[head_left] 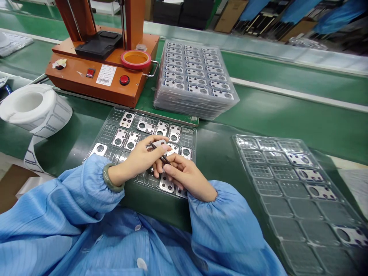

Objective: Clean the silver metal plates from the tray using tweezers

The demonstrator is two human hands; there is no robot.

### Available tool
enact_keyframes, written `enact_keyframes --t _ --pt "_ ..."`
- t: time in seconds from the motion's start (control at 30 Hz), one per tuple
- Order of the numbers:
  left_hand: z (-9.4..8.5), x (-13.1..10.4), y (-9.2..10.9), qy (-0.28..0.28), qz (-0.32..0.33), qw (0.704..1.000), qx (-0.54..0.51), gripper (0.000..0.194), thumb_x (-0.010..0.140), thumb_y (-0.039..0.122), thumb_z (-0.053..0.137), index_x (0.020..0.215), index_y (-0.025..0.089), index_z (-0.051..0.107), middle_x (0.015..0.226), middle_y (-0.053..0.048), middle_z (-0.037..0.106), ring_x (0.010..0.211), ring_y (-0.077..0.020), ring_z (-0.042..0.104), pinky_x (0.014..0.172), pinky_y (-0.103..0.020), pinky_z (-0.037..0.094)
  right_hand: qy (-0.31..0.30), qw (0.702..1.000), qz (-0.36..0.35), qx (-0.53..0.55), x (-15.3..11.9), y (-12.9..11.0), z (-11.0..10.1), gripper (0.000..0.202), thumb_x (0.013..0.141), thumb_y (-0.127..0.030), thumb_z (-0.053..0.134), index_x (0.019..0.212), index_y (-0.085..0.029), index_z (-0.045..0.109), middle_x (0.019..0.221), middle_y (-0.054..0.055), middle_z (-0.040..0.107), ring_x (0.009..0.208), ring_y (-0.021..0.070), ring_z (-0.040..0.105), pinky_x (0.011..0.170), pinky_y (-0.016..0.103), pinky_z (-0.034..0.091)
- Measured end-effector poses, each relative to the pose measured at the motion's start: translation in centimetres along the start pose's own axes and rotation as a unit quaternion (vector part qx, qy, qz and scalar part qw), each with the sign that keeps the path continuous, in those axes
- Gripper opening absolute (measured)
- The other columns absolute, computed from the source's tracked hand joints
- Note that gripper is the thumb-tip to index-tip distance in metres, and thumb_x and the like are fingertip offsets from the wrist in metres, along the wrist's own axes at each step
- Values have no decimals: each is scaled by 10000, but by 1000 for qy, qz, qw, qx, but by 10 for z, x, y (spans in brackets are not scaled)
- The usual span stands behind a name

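Note:
My left hand [139, 157] is closed on a small silver metal plate [161, 143], gripping it between thumb and fingers. Dark tweezers [164, 158] are pinched in my right hand [188, 174], their tips reaching over to the plate beside my left thumb. Both hands are close together above a clear plastic tray [187, 137]. Several similar metal plates [132, 140] with round holes lie in its compartments, at differing angles. My fingers and the tweezers hide part of the held plate and the middle of the tray.
A roll of labels [40, 109] stands at left. Behind the tray is an orange press machine [94, 90] bearing a roll of tape [136, 59]. A stack of filled trays [195, 99] stands beside it. Another clear tray [304, 205], at right, holds several plates.

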State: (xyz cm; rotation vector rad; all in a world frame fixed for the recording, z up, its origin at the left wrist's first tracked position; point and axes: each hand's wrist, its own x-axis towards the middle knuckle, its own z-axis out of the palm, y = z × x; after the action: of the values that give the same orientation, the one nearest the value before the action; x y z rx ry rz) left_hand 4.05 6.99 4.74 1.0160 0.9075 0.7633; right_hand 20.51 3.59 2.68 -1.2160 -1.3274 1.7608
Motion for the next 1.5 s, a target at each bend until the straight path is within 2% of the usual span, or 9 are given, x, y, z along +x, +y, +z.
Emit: enact_keyframes --t 0.17,0.33,0.47,0.63,0.83,1.03,1.13,1.23,1.5 --pt "2 -2 1 -10 0 1000 -14 402 796 394 659 1109 174 535 641 19 633 382 -87 562 341 -188 472 -78 997 -6 -5 -1 -1 -6 390 882 -527 538 770 -156 583 576 -31 587 332 33 401 342 184 282" --pt "2 -3 2 -26 -6 1000 -16 418 785 400 665 1111 172 536 512 58 552 371 -104 546 332 -196 469 -129 991 10 26 -2 2 -11 444 913 -549 469 796 -140 597 538 -27 583 313 35 392 344 191 295" --pt "2 -3 2 -18 -1 1000 -24 383 797 367 657 1101 173 531 619 23 622 380 -91 553 333 -191 471 -105 994 6 32 -1 2 -8 400 918 -525 478 848 -147 588 549 -34 573 321 28 354 337 184 259" --pt "-1 -1 0 -7 1 1000 -21 350 825 358 626 1114 187 528 714 -3 661 375 -80 551 325 -185 460 -2 1000 -7 15 -1 1 -6 334 786 -467 693 892 -184 551 599 -54 570 372 41 393 351 176 278" --pt "-1 -2 1 -16 3 1000 -13 411 811 404 638 1136 177 529 579 33 602 379 -91 550 338 -184 467 -53 996 -17 -74 -5 -3 -7 466 924 -541 451 690 -154 563 558 -22 559 357 30 355 376 202 277" --pt "1 -2 3 -8 4 1000 -17 410 802 388 649 1122 166 523 777 -23 680 384 -67 552 330 -177 462 -41 998 5 -42 -6 -3 -5 492 898 -601 444 712 -158 551 491 -44 508 337 33 307 343 207 213" --pt "-1 -1 1 -5 6 1000 -6 409 816 400 634 1142 178 527 645 15 640 370 -78 542 332 -179 456 15 999 -16 -27 -3 -2 -2 439 801 -602 601 912 -183 536 541 -70 533 353 44 346 351 203 250" --pt "-3 -1 0 -12 4 1000 4 419 828 414 620 1164 183 523 507 54 561 366 -100 545 342 -187 460 45 998 -25 -45 -1 -1 -2 414 774 -562 657 916 -197 522 580 -67 551 383 52 388 373 205 300" --pt "0 -2 2 -23 0 1000 0 401 811 401 637 1131 184 532 551 46 578 376 -94 546 341 -189 473 -48 996 16 -68 -7 -5 -7 463 917 -578 421 809 -158 583 513 -51 518 332 41 326 346 208 253"
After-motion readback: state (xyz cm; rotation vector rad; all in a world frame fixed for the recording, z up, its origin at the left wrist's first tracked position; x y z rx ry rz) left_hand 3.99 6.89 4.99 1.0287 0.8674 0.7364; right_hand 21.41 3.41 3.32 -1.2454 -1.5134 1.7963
